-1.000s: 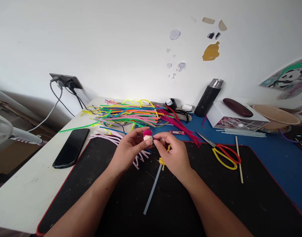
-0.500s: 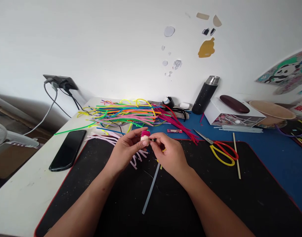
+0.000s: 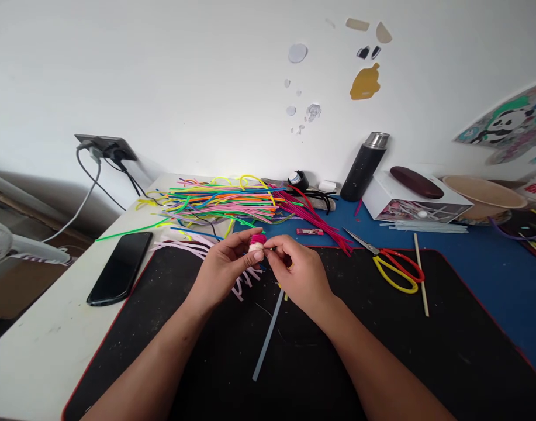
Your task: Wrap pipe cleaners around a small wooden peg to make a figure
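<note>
A home craft desk against a white wall; a pile of coloured pipe cleaners, scissors and a black work mat lie on it; a phone, a flask and a panda picture look domestic.

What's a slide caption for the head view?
Left hand and right hand pinch a pink-and-cream coil over a black mat, beside pipe cleaners, phone and scissors.

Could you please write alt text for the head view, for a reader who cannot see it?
The left hand and right hand pinch a small pink-and-cream coil over a black mat; coloured pipe cleaners, scissors and a phone lie nearby.
</note>
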Motion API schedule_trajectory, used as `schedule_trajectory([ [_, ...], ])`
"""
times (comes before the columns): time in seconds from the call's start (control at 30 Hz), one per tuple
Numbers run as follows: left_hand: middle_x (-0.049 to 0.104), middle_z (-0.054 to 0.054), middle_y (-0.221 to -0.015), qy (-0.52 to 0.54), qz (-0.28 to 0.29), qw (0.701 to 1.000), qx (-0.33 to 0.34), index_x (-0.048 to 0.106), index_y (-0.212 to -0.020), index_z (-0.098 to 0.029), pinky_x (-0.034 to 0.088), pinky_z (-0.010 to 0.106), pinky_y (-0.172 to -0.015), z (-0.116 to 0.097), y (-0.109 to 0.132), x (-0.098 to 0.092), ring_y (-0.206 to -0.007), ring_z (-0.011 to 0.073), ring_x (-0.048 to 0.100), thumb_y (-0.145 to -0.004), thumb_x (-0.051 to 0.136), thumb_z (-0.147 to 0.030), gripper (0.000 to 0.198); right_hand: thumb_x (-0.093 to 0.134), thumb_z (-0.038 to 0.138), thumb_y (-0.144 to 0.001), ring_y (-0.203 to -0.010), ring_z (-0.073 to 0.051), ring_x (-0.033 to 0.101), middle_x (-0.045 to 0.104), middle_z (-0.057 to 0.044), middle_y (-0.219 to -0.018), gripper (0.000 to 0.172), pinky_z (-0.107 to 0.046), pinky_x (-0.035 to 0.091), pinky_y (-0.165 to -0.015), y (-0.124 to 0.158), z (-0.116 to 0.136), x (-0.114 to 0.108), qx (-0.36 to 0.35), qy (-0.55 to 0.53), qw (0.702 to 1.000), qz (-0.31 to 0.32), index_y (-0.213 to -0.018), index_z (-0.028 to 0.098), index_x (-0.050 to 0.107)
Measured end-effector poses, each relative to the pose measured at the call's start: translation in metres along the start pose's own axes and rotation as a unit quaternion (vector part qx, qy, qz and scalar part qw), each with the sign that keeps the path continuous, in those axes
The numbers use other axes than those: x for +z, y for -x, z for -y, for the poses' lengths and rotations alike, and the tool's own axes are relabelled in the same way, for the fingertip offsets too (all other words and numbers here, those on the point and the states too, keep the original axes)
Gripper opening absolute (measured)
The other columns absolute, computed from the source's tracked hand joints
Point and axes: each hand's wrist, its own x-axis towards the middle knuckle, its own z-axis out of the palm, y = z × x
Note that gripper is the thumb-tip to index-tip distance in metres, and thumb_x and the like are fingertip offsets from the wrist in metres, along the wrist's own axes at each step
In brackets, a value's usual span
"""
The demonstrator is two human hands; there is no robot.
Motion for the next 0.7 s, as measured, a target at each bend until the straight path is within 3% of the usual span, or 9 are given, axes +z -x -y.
schedule_trajectory([
  [0.33,0.079,0.005,-0.105,0.002,-0.004,1.000,0.007,0.079,-0.123,-0.024,0.060,0.031,-0.084,0.0033,-0.0009,0.0012,-0.098,0.0220,0.072,-0.076,0.093,-0.034,0.050,0.061,0.022,-0.097,-0.054,-0.012,0.053,0.061,0.005,-0.065,0.009,-0.024,0.038,-0.057,-0.0015,-0.0008,0.0002,-0.002,-0.011,1.000,-0.009,-0.097,0.023,0.070],
  [0.57,0.080,0.005,-0.096,0.040,-0.019,0.999,-0.008,0.078,-0.127,-0.022,0.058,0.032,-0.090,0.0036,0.0009,0.0002,-0.088,0.0184,0.072,-0.085,0.086,-0.039,0.046,0.060,0.025,-0.098,-0.056,-0.013,0.055,0.062,0.004,-0.068,0.012,-0.025,0.038,-0.059,-0.0012,-0.0050,0.0021,-0.003,0.002,1.000,0.001,-0.103,0.023,0.071],
  [0.7,0.079,0.006,-0.094,0.071,-0.026,0.997,-0.013,0.080,-0.121,-0.021,0.059,0.030,-0.086,0.0028,-0.0008,0.0012,-0.086,0.0179,0.072,-0.085,0.085,-0.042,0.043,0.060,0.026,-0.099,-0.055,-0.013,0.053,0.062,0.004,-0.068,0.015,-0.025,0.038,-0.058,-0.0010,-0.0048,0.0023,0.003,0.007,1.000,0.009,-0.108,0.024,0.072],
])
